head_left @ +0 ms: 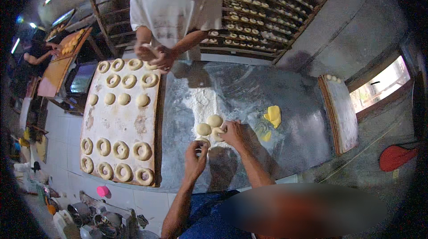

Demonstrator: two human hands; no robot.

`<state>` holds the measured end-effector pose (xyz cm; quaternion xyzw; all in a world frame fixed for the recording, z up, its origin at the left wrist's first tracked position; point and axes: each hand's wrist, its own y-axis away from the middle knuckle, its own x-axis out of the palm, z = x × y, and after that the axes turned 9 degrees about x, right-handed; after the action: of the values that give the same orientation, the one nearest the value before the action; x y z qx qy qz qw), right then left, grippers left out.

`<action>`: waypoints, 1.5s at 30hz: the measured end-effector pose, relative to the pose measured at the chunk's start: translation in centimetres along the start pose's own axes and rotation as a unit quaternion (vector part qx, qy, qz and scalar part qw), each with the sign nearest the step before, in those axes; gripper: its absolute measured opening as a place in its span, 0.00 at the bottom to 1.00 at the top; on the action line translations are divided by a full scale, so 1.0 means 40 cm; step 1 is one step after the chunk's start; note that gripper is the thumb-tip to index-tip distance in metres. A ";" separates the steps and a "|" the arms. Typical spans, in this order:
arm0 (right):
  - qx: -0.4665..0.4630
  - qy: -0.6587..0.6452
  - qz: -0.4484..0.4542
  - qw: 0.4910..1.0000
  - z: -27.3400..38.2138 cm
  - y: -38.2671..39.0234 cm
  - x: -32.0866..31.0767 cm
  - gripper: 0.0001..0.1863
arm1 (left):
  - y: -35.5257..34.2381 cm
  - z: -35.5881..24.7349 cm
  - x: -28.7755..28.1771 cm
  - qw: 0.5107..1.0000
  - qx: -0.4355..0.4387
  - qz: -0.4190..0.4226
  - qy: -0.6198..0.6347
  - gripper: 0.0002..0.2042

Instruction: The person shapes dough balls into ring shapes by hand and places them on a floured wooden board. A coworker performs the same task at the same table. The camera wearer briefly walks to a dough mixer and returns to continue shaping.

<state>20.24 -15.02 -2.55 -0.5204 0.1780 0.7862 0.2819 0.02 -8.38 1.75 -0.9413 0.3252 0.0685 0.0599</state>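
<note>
Several pale dough balls lie close together on white flour (203, 100) on the grey metal table (294, 87). My left hand (195, 155) has its fingers curled round the nearest dough piece (203, 141), which it partly covers. To its right, my right hand (233, 133) grips the side of another dough ball (217, 134) with thumb and fingers. Just beyond them rest two round dough balls, a left one (203, 129) and a far one (215, 121), touched by neither hand as far as I can see.
At the left, a floured wooden board (109, 121) bears rows of dough rings and several balls. Across the table a co-worker (176, 11) handles dough. Yellow fat (273, 116) lies to the right, near stacked boards (341, 114). Behind stands a rack (254, 16) of dough rings.
</note>
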 end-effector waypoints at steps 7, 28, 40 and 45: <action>0.119 -0.502 0.087 0.852 -0.072 0.109 -0.101 0.16 | -0.020 0.053 0.224 0.985 -0.020 0.006 0.174 0.14; 0.133 -0.605 0.268 0.738 -0.223 0.148 -0.137 0.27 | 0.070 -0.074 0.361 0.946 0.039 0.034 0.319 0.25; -0.007 -0.349 0.080 0.934 -0.064 0.198 -0.227 0.38 | 0.057 -0.009 0.426 0.971 0.027 -0.217 0.096 0.11; 0.029 -0.273 0.165 0.947 -0.139 0.171 -0.118 0.35 | 0.027 -0.090 0.385 0.972 0.004 -0.194 0.132 0.18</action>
<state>21.32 -24.74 -0.51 -0.2405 0.2009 0.9281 0.2009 11.69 -19.10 2.63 -0.9869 0.1416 -0.0704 0.0325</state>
